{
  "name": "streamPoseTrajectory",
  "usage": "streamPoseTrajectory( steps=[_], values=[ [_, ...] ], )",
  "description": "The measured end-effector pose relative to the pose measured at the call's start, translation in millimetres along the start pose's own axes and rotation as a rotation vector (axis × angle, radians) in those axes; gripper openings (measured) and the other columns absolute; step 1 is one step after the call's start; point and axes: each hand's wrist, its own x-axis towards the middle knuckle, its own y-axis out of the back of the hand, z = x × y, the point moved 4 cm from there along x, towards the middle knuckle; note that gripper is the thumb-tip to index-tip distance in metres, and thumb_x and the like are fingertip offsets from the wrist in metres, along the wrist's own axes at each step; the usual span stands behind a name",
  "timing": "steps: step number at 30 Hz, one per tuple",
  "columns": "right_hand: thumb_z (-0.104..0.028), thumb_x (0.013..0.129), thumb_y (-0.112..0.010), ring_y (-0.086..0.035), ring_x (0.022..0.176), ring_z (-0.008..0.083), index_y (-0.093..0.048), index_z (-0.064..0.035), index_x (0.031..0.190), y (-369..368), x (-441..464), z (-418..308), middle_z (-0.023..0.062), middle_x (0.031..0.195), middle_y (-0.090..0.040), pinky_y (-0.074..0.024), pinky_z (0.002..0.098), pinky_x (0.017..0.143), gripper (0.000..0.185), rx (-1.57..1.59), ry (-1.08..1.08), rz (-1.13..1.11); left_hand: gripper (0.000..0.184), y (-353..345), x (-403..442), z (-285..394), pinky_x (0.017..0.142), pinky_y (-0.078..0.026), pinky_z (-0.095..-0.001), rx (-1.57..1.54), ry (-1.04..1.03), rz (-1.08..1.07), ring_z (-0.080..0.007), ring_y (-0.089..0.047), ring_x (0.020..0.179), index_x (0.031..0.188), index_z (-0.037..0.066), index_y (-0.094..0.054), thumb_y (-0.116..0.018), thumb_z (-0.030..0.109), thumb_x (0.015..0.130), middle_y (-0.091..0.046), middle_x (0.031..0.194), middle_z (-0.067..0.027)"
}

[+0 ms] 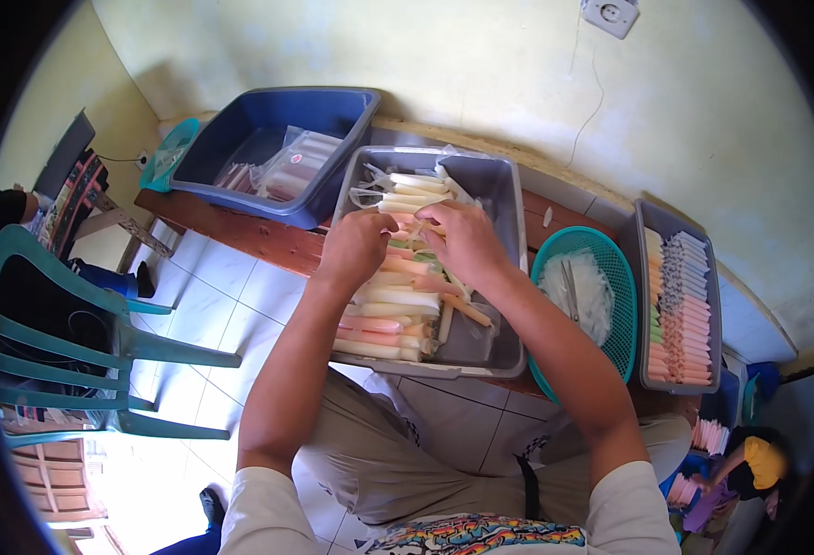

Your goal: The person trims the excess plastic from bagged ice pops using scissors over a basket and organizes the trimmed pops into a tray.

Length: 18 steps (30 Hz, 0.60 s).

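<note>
Both my hands are over a grey tub (507, 342) filled with long plastic-wrapped sticks in cream, pink, orange and green (398, 298). My left hand (359, 245) has its fingers curled, thumb and fingertips close together above the sticks. Close on its right, my right hand (462, 242) is curled too, its fingertips pinched near a thin piece of clear plastic. What exactly lies between the fingertips of either hand is too small to make out. Loose clear plastic ends (367, 196) stick up at the tub's upper left.
A blue tub (324, 104) with clear packs stands at the upper left. On the right are a green basket (631, 319) with clear bags and scissors (569, 289), and a grey tray (717, 319) of sorted sticks. A green chair (129, 342) stands left. Another person (758, 462) is at lower right.
</note>
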Motion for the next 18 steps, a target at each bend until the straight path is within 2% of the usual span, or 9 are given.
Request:
streamPoseTrajectory(
  steps=[4, 6, 10, 18],
  values=[
    [-0.008, 0.089, -0.083, -0.077, 0.1, 0.0402, -0.08, -0.0037, 0.112, -17.5, 7.1, 10.0, 0.0164, 0.112, -0.079, -0.0627, 0.048, 0.091, 0.024, -0.059, 0.015, -0.059, 0.014, -6.2, 2.0, -9.0, 0.09, -0.061, -0.0489, 0.041, 0.069, -0.086, -0.0387, -0.078, 0.098, 0.104, 0.007, -0.085, -0.077, 0.009, 0.093, -0.082, 0.106, -0.0164],
    [-0.008, 0.089, -0.082, -0.076, 0.102, 0.0391, -0.08, -0.0047, 0.11, -26.8, 5.8, 14.2, 0.0138, 0.112, -0.079, -0.0621, 0.0487, 0.092, 0.022, -0.082, 0.015, -0.123, 0.012, -7.1, 3.9, -13.8, 0.089, -0.06, -0.0508, 0.033, 0.115, -0.121, -0.04, -0.077, 0.095, 0.101, 0.007, -0.086, -0.078, 0.013, 0.093, -0.081, 0.099, -0.0181],
    [-0.009, 0.089, -0.082, -0.076, 0.103, 0.0379, -0.08, -0.0061, 0.108, -34.5, 3.0, 20.3, 0.0123, 0.111, -0.079, -0.0621, 0.0481, 0.091, 0.019, -0.157, 0.052, -0.169, 0.013, -8.3, 4.3, -16.9, 0.088, -0.06, -0.0517, 0.017, 0.11, -0.126, -0.0411, -0.077, 0.093, 0.1, 0.007, -0.086, -0.079, 0.014, 0.093, -0.08, 0.095, -0.0193],
    [-0.016, 0.091, -0.082, -0.076, 0.096, 0.034, -0.08, -0.0101, 0.102, -37.8, 3.4, 25.0, 0.0096, 0.098, -0.075, -0.0615, 0.0481, 0.083, 0.013, -0.267, 0.02, -0.206, 0.013, -13.5, 4.3, -16.4, 0.088, -0.06, -0.0523, 0.057, 0.081, -0.147, -0.0411, -0.077, 0.094, 0.102, 0.007, -0.086, -0.078, 0.014, 0.094, -0.08, 0.096, -0.0197]
  ],
)
